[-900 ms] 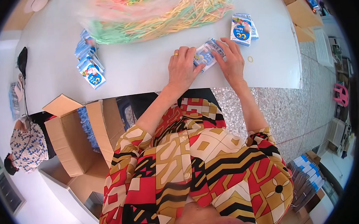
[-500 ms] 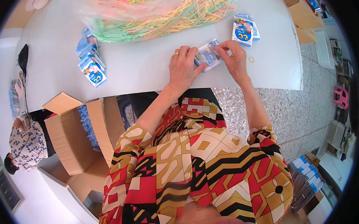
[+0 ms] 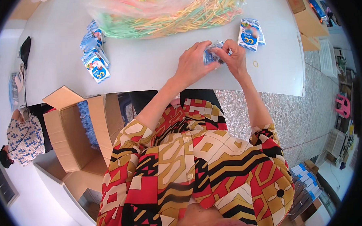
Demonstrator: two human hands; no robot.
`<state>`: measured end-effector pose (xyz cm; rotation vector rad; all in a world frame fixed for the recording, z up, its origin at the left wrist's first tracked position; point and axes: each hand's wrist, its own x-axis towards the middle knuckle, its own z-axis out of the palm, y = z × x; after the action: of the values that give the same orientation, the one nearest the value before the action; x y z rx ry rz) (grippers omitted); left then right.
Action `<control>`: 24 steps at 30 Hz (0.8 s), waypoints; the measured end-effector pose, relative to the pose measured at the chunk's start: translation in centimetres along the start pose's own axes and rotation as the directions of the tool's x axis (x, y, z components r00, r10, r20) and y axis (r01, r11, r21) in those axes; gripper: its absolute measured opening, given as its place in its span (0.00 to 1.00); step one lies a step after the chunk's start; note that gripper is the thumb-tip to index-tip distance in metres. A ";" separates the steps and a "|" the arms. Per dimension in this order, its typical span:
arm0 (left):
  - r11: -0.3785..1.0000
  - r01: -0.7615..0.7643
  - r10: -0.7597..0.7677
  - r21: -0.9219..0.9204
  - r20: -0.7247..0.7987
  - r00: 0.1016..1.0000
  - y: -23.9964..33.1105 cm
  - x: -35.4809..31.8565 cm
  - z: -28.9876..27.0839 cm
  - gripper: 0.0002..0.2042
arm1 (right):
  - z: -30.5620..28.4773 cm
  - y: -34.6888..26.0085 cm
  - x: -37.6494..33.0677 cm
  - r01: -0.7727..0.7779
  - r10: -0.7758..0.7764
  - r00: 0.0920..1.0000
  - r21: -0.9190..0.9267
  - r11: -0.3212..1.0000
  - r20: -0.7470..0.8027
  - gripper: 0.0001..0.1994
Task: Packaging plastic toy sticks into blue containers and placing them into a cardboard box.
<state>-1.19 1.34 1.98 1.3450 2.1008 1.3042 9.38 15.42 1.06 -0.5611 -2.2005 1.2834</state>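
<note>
Left fingers (image 3: 203, 44) have neared right fingers (image 3: 231, 45), both holding one packet (image 3: 209, 57).

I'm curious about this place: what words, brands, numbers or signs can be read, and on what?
Top packet at right: bold lettering on blue, not copied here.
Nearest packet at left: similar lettering, likewise not copied.
Held packet between left hand and right hand: partly covered, too small to read.
Elsewhere: none legible.

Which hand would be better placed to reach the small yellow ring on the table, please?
Probably the right hand: the yellow ring lies just to its right, while the left hand is farther away.
</note>
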 end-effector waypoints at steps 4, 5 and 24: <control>0.998 -0.043 0.047 0.041 -0.100 0.994 -0.3 0.4 0.8 0.25 | 0.2 1.8 0.2 0.024 -0.025 0.999 -0.028 0.999 -0.029 0.16; 0.990 -0.122 0.132 0.073 -0.165 0.977 -0.3 0.5 0.9 0.23 | 0.1 2.0 0.3 0.043 -0.045 0.998 -0.045 0.998 -0.042 0.16; 0.993 -0.117 0.117 0.013 -0.192 0.974 -2.0 2.6 1.1 0.06 | -1.2 1.5 1.4 0.353 -0.352 0.935 -0.181 0.918 0.040 0.13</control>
<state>-2.85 3.87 0.27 1.4130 2.1753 1.5371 9.20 17.69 0.57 -0.2092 -2.3099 0.8996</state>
